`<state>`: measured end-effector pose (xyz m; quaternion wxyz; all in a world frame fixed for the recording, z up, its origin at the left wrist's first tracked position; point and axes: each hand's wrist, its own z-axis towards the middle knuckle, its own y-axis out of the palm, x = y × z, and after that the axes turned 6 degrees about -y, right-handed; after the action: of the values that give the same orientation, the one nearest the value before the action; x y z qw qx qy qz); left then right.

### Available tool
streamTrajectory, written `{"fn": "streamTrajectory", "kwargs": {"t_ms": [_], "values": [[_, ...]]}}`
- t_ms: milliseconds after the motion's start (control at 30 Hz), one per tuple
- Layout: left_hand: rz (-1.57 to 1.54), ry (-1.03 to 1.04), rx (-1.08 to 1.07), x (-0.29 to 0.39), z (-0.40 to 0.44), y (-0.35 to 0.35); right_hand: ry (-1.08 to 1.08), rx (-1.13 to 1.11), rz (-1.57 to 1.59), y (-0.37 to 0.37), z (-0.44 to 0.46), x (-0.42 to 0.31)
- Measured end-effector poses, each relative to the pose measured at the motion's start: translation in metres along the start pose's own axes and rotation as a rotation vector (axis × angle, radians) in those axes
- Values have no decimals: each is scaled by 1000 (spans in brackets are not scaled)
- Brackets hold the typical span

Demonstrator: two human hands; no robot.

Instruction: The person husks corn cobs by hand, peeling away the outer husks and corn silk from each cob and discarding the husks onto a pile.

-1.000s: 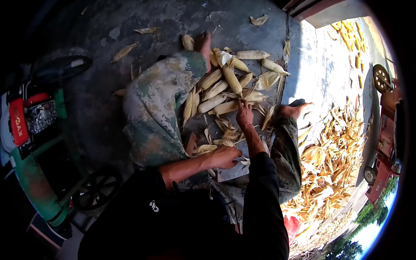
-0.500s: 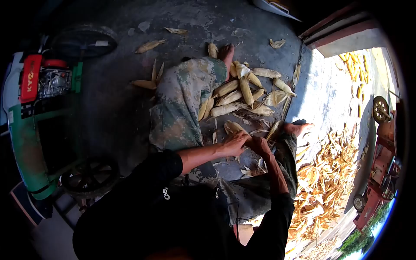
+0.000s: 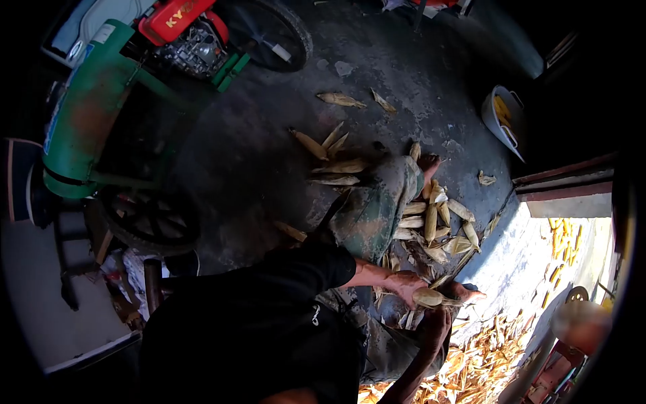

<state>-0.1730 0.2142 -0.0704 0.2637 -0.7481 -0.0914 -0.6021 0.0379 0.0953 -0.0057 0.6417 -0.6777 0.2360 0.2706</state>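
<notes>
A corn ear in pale husk (image 3: 427, 297) lies between my two hands, its loose husk end pointing right. My left hand (image 3: 406, 285) is closed on the ear from the left. My right hand (image 3: 437, 322) is just below it, fingers bent and closed against its lower side; the fingertips are partly hidden. Beyond them, between my legs, unhusked ears (image 3: 431, 222) lie in a pile on the dark floor, close to one bare foot (image 3: 428, 165). My other foot (image 3: 465, 292) is right of the held ear.
Loose husks (image 3: 478, 367) are heaped at the lower right in sunlight. More ears (image 3: 311, 144) lie left of my leg. A green machine (image 3: 91, 111) with a red engine stands at the upper left. A white tub (image 3: 496, 114) holds yellow corn at the upper right.
The view has swung left, bringing the tub and more ears into sight. An ear has been taken from the pile; my hands have come together on it and turned it.
</notes>
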Motion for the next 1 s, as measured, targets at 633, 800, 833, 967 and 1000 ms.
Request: {"fn": "streamTrajectory", "kwargs": {"t_ms": [633,800,833,967,1000], "values": [[55,-50,74,9,-14,12,564,737,971,77,-2,-10],[-129,-84,223,53,-11,-11,684,733,1208,124,-7,-9],[-110,-77,257,45,-13,-16,676,743,1206,134,16,-9],[-250,-208,113,29,1,-12,532,767,989,100,-2,-8],[-440,-252,30,32,1,-22,501,858,1261,90,3,-12]]}}
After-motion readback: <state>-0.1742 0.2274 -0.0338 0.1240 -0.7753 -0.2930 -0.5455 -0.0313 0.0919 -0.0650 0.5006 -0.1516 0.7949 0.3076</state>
